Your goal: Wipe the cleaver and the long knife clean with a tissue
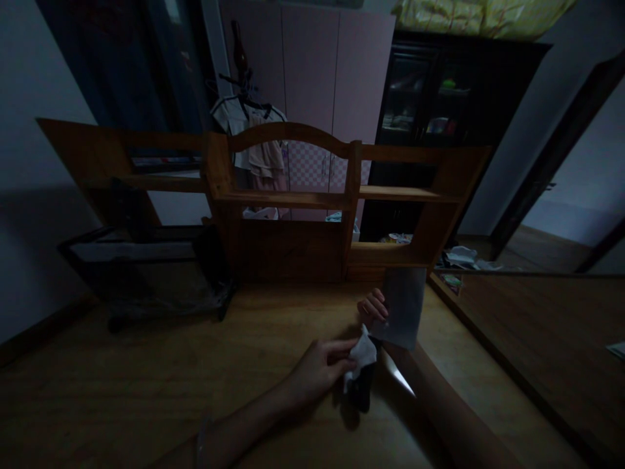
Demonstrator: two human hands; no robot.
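Note:
My left hand [319,371] pinches a crumpled white tissue or thin cloth [364,354] between thumb and fingers. Just below the white piece is a small dark object [361,389], too dim to name; whether it hangs or stands on the table I cannot tell. With fingers curled at its left edge, my right hand [374,306] grips a flat grey rectangular panel [404,307], tilted upright above the table. The panel covers part of that hand and wrist. A bright strip [400,378] shows beside my right forearm.
Beneath my hands lies the wooden tabletop [273,326]. Along its back runs a wooden shelf unit [288,198]. A dark-framed glass tank [156,280] stands at left. Farther back are a pink wardrobe [310,71] and a black cabinet [469,98]. White crumpled items [461,256] lie at right.

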